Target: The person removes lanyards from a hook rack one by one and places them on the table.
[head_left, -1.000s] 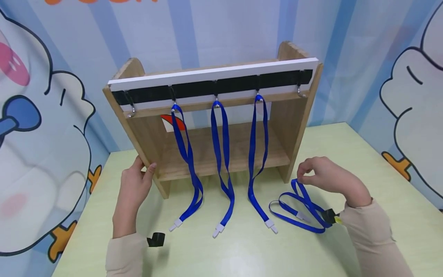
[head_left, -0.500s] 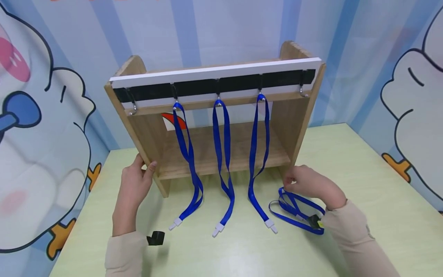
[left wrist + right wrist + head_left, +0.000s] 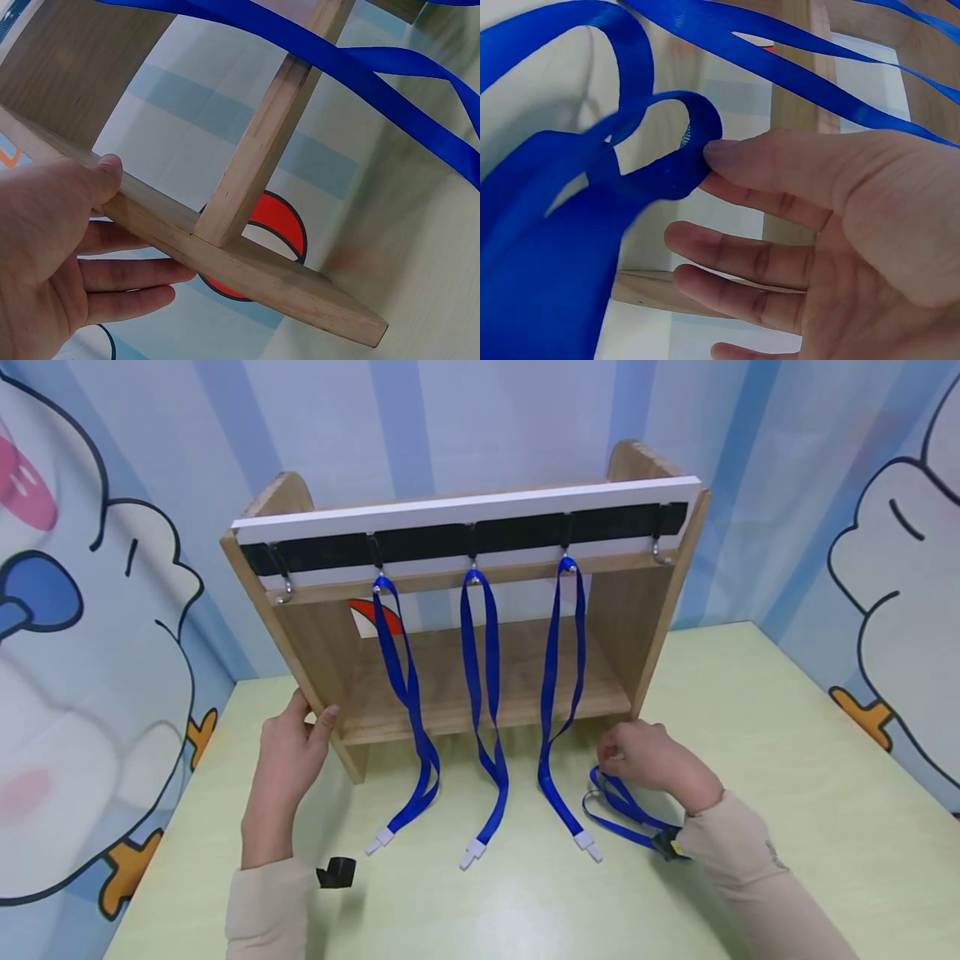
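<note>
My left hand (image 3: pixel 288 768) grips the front edge of the left side panel of a wooden shelf unit (image 3: pixel 517 668), thumb in front and fingers behind. My right hand (image 3: pixel 652 760) pinches the loop end of a blue lanyard (image 3: pixel 547 262) between thumb and forefinger, its other fingers loosely extended. That lanyard trails over the table below the right hand, partly hidden by the sleeve. From the unit's middle hooks hang a left blue lanyard (image 3: pixel 410 693), a middle one (image 3: pixel 492 643) and a right one (image 3: pixel 551 660), their white clips lying on the table.
Bare metal hooks stand at the left end (image 3: pixel 284 592) and right end (image 3: pixel 660 553) of the black strip (image 3: pixel 517 537). Small black pieces show by the left cuff (image 3: pixel 336 872) and right cuff (image 3: pixel 666 842). A cartoon-printed backdrop (image 3: pixel 510 427) surrounds the pale table (image 3: pixel 525 910).
My right hand has moved left toward the shelf unit's right foot, drawing the pinched lanyard's loop along. My left hand keeps its grip on the side panel; the hanging lanyards are unchanged.
</note>
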{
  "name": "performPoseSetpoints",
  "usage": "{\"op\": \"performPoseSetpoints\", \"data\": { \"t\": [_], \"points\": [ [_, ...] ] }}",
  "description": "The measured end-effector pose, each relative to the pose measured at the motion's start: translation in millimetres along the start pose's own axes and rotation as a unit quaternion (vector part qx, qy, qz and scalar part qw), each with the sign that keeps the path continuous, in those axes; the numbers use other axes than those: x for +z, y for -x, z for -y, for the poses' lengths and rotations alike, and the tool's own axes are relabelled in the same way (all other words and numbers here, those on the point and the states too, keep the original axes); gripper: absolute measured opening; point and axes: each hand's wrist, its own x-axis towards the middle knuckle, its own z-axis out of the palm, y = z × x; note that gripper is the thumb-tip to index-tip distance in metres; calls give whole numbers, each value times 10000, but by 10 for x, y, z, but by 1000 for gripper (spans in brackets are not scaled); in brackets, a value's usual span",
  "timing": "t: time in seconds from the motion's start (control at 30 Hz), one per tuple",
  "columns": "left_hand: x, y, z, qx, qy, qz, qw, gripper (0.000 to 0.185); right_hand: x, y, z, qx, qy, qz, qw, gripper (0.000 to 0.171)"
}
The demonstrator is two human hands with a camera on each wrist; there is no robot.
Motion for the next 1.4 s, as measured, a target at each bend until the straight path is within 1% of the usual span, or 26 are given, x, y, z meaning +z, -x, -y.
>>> {"op": "performPoseSetpoints", "data": {
  "t": [0.2, 0.37, 0.53, 0.73, 0.9, 1.0, 1.17, 1.33, 1.4],
  "points": [
    [-33, 0, -1, -28, -16, 8, 10000, 47, 30, 2, 36, -100, -49, -33, 9999, 8],
    [-34, -6, -3, -76, 42, 52, 9999, 50, 37, 13, 64, -223, 70, -53, 9997, 10],
    [-6, -19, 15, 9, 115, 31, 9999, 49, 41, 20, 77, -235, 198, -91, 9995, 8],
    [15, -41, 39, 119, 75, -17, 9999, 47, 38, 32, 123, -261, 257, -184, 9992, 6],
    [3, -25, 41, 79, 58, 27, 9999, 46, 9, 51, 197, -288, 175, -325, 9989, 11],
    [9, -26, 38, 77, 62, 36, 9999, 45, -31, 81, 239, -361, 98, -529, 9979, 14],
    [12, -29, 34, 98, 64, 43, 9999, 45, -113, 143, 331, -614, 79, -1031, 9927, 14],
    [8, -17, 31, 112, 64, 45, 9999, 45, -216, 202, 457, -737, 95, -1561, 9849, 16],
    [8, -11, 29, 128, 72, 34, 9999, 44, -262, 223, 509, -782, 102, -1822, 9801, 14]
  ]
}}
